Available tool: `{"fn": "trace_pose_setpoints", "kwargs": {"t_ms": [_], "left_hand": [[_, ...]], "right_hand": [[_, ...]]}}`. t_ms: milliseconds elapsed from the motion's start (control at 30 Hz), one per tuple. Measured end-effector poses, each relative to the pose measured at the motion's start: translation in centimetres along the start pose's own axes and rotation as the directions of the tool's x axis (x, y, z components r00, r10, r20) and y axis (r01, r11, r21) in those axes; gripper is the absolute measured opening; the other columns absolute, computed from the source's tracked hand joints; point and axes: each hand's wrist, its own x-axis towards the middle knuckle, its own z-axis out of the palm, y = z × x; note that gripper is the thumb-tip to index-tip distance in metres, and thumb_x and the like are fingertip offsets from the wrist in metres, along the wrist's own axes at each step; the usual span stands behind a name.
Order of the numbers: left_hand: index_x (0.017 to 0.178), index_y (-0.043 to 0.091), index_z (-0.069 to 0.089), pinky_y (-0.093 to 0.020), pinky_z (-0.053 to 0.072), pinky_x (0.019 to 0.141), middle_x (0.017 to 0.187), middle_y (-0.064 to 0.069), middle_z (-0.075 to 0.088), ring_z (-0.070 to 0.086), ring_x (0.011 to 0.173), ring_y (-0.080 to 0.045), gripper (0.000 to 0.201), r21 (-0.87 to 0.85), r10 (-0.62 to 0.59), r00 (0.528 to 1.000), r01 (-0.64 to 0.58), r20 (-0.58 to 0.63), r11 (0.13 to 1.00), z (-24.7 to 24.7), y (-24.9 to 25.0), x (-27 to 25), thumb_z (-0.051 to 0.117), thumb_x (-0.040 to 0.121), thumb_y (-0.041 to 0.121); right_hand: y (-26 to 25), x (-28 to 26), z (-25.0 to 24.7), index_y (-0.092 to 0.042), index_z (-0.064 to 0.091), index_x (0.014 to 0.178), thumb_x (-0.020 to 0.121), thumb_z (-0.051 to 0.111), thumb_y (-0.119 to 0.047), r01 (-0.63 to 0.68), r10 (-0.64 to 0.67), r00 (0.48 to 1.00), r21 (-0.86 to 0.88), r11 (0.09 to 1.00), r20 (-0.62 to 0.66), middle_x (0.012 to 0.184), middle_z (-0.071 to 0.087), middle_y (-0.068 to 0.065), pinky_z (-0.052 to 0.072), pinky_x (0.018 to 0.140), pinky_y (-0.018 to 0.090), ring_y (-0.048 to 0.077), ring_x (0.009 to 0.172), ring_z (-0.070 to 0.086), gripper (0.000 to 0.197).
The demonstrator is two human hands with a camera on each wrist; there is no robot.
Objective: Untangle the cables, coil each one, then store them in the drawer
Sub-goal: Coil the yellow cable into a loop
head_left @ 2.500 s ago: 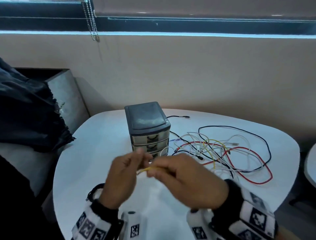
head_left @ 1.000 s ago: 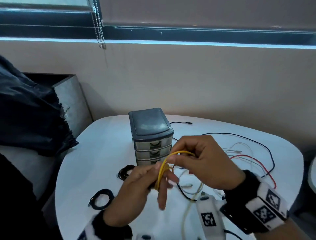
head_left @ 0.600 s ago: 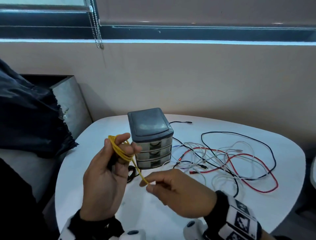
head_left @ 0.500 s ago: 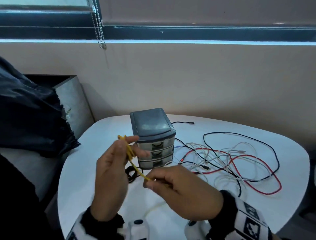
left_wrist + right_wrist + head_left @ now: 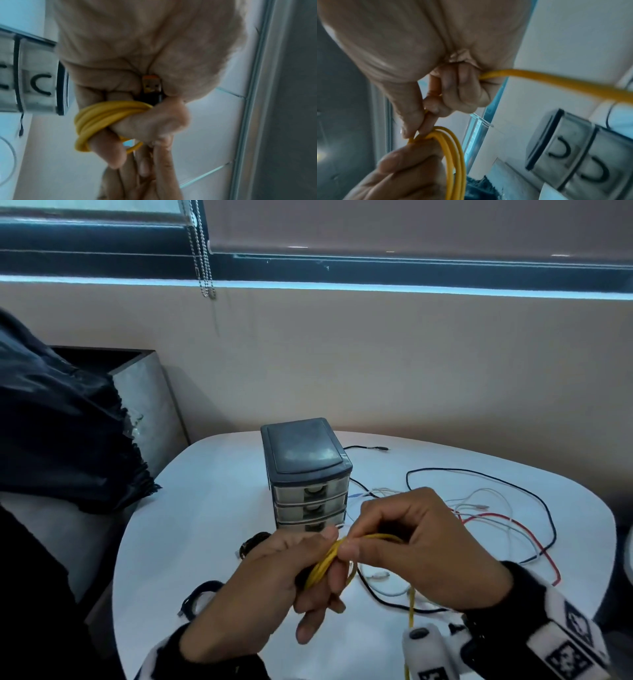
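The left hand (image 5: 274, 583) grips the yellow cable (image 5: 323, 563) loops (plug tucked inside), and the right hand (image 5: 421, 549) pinches the loose end, which should wrap on snug.

The rounded white counter (image 5: 212, 508) carries a small grey three-drawer plastic chest (image 5: 306, 474), loose tangled cables (image 5: 496, 518) and two coiled black cables (image 5: 200, 599).
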Motion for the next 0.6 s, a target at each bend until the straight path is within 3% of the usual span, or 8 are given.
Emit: {"fn": "trace_pose_setpoints", "kwargs": {"t_ms": [67, 133, 233, 300, 367, 467, 533, 600], "left_hand": [[0.060, 0.008, 0.065, -0.023, 0.053, 0.059, 0.038, 0.000, 0.032, 0.045, 0.050, -0.032, 0.047, -0.016, 0.001, 1.000, -0.001, 0.027, 1.000, 0.1, -0.3, 0.0, 0.049, 0.089, 0.041], [0.058, 0.011, 0.064, -0.026, 0.055, 0.066, 0.039, 0.001, 0.030, 0.040, 0.034, -0.019, 0.046, -0.155, 0.047, 0.999, -0.050, -0.025, 0.987, 0.4, -0.1, -0.1, 0.050, 0.092, 0.040], [0.059, 0.012, 0.063, -0.023, 0.056, 0.065, 0.041, 0.004, 0.031, 0.041, 0.034, -0.011, 0.049, -0.538, 0.124, 0.971, -0.216, -0.202, 0.815, 0.3, 0.6, -0.2, 0.044, 0.096, 0.038], [0.069, 0.008, 0.067, -0.024, 0.058, 0.069, 0.048, 0.002, 0.043, 0.055, 0.046, -0.014, 0.048, -0.572, 0.208, 0.921, -0.369, -0.328, 0.732, -0.1, 0.5, 0.4, 0.039, 0.097, 0.036], [0.083, 0.004, 0.066, -0.023, 0.058, 0.067, 0.058, -0.004, 0.061, 0.069, 0.063, -0.019, 0.042, -0.390, 0.285, 0.854, -0.464, -0.435, 0.795, -0.7, -0.7, 1.3, 0.039, 0.096, 0.034], [0.095, 0.008, 0.067, -0.022, 0.055, 0.071, 0.079, -0.005, 0.077, 0.075, 0.085, -0.018, 0.039, 0.163, 0.409, 0.792, -0.377, -0.454, 0.912, -1.7, -3.8, 2.4, 0.039, 0.099, 0.035], [0.089, 0.016, 0.068, -0.025, 0.052, 0.076, 0.076, 0.002, 0.075, 0.071, 0.082, -0.013, 0.042, 0.456, 0.465, 0.801, -0.277, -0.376, 0.846, -2.2, -5.4, 2.4, 0.038, 0.104, 0.043], [0.075, 0.026, 0.066, -0.027, 0.047, 0.072, 0.063, 0.006, 0.067, 0.065, 0.067, -0.010, 0.044, 0.533, 0.421, 0.875, -0.244, -0.240, 0.810, -2.4, -6.2, 2.1, 0.038, 0.101, 0.048]], "right_hand": [[-0.1, 0.1, -0.2, -0.011, 0.073, 0.068, 0.074, 0.084, -0.015, -0.011, 0.007, 0.999, -0.089, 0.996, -0.044, 0.062, 0.067, 0.004, 0.047, 0.056, 0.026, 0.013, 0.058, 0.060, 0.013], [0.3, 0.3, -0.5, -0.014, 0.073, 0.070, 0.076, 0.082, -0.014, -0.035, 0.025, 0.991, -0.078, 0.996, -0.129, 0.059, 0.066, -0.001, 0.044, 0.054, 0.018, 0.006, 0.054, 0.056, 0.010], [2.4, 0.3, 0.1, -0.012, 0.075, 0.090, 0.089, 0.066, -0.005, -0.188, 0.173, 0.961, -0.050, 0.981, -0.216, 0.051, 0.058, -0.011, 0.035, 0.047, 0.007, -0.001, 0.045, 0.047, 0.012], [4.1, -0.7, 1.8, -0.014, 0.075, 0.102, 0.096, 0.060, -0.009, -0.272, 0.255, 0.959, -0.146, 0.951, -0.125, 0.051, 0.053, -0.009, 0.034, 0.050, 0.009, 0.000, 0.044, 0.044, 0.017], [4.2, -2.0, 3.6, -0.023, 0.070, 0.111, 0.099, 0.055, -0.018, -0.276, 0.301, 0.953, -0.301, 0.913, 0.037, 0.055, 0.055, -0.009, 0.042, 0.057, 0.018, 0.003, 0.052, 0.050, 0.020], [2.2, -2.9, 4.9, -0.033, 0.055, 0.122, 0.103, 0.043, -0.033, -0.121, 0.361, 0.903, -0.668, 0.734, 0.233, 0.086, 0.067, 0.000, 0.048, 0.073, 0.032, 0.018, 0.076, 0.060, 0.023], [1.2, -2.9, 4.7, -0.030, 0.052, 0.114, 0.104, 0.035, -0.037, 0.072, 0.225, 0.942, -0.804, 0.590, 0.249, 0.094, 0.066, 0.003, 0.047, 0.074, 0.037, 0.026, 0.084, 0.060, 0.021], [0.8, -2.4, 3.9, -0.031, 0.054, 0.099, 0.102, 0.036, -0.038, 0.166, 0.052, 0.974, -0.846, 0.507, 0.222, 0.088, 0.062, -0.006, 0.045, 0.069, 0.035, 0.019, 0.080, 0.059, 0.019]]}}
